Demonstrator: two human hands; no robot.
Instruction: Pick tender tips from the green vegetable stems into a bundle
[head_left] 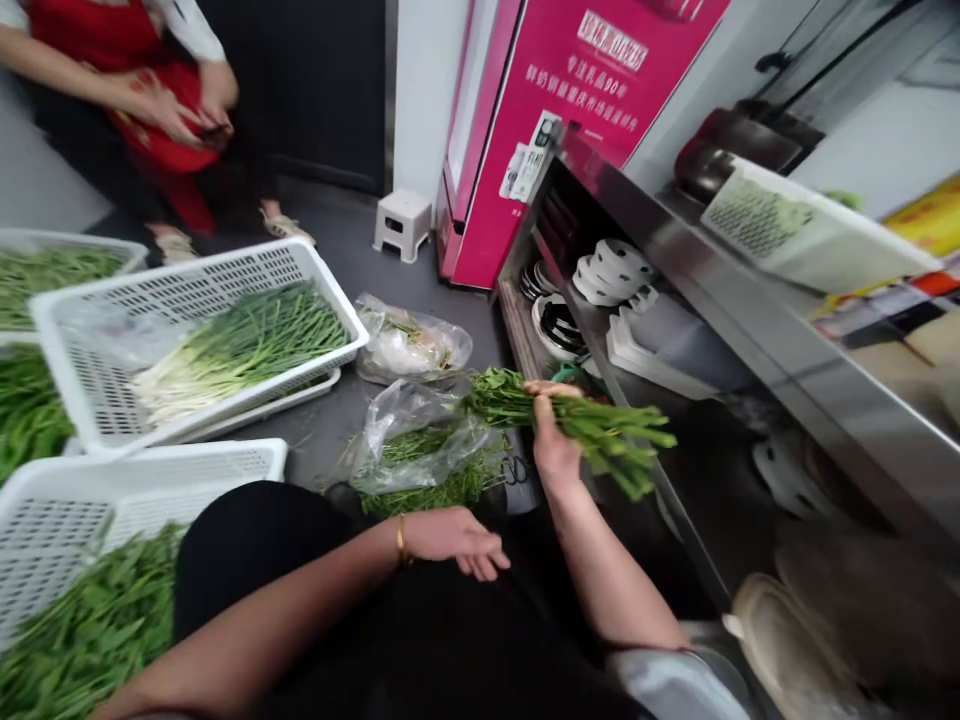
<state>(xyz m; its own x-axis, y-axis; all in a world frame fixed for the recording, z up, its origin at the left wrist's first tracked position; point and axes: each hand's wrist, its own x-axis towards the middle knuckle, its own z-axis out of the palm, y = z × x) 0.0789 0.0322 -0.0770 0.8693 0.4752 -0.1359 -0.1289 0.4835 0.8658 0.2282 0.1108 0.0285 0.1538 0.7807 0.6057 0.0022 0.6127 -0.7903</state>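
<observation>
Right hand: the right hand (553,440) is closed tight around a bunch of greens (600,430), fingers wrapped over the stalks.
Bunch of greens: it lies sideways in the fist. The leafy end sticks out toward three o'clock and the other end toward ten o'clock, up off the floor.
Left hand: the left hand (454,540) sits at seven o'clock from the right one. It is loose and half open, fingers a little curled, with nothing in it. It hangs just over the black lap.
Bracelet: a thin gold bracelet (400,540) is on the left wrist.
Plastic bag: a clear plastic bag (420,430) with more greens lies on the floor at nine o'clock, near the bunch.
White basket: a white basket (330,290) at ten o'clock holds spring onions (240,345).
Plates: plates (615,270) are stacked on the steel shelf (675,240) at one o'clock.
Stool: a small white stool (403,222) stands at eleven o'clock, well apart.
Other person: someone in a red apron (150,90) is far off at ten o'clock, hands together.
</observation>
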